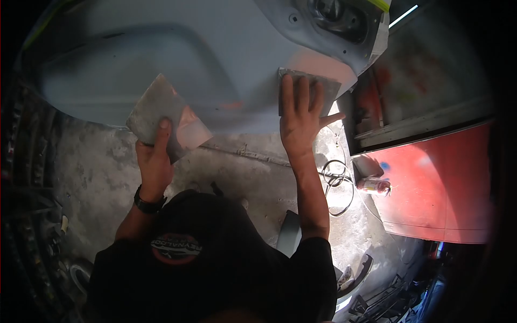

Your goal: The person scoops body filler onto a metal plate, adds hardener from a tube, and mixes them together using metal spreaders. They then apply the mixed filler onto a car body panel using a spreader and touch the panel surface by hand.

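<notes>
A large grey car body panel (134, 59), seemingly a bumper, fills the top of the head view, with pinkish patches on its surface. My left hand (155, 148), wearing a dark wristband, pinches a grey sandpaper sheet (148, 110) under its thumb, just below the panel. A pale pinkish flap (193, 129) shows at that sheet's right side; whether it is a fold or a separate piece I cannot tell. Against the panel's right part, my right hand (301, 113) presses a dark grey sandpaper sheet (329, 89), three fingers flat on it and one stuck out sideways. Its thumb is hidden.
A dark recessed opening (336, 21) sits at the panel's upper right. Right of me stand a red panel (436, 188) and a small red-and-white bottle or can (374, 186). A coiled cable (338, 185) lies on the concrete floor (231, 169), near loose curved parts (362, 274).
</notes>
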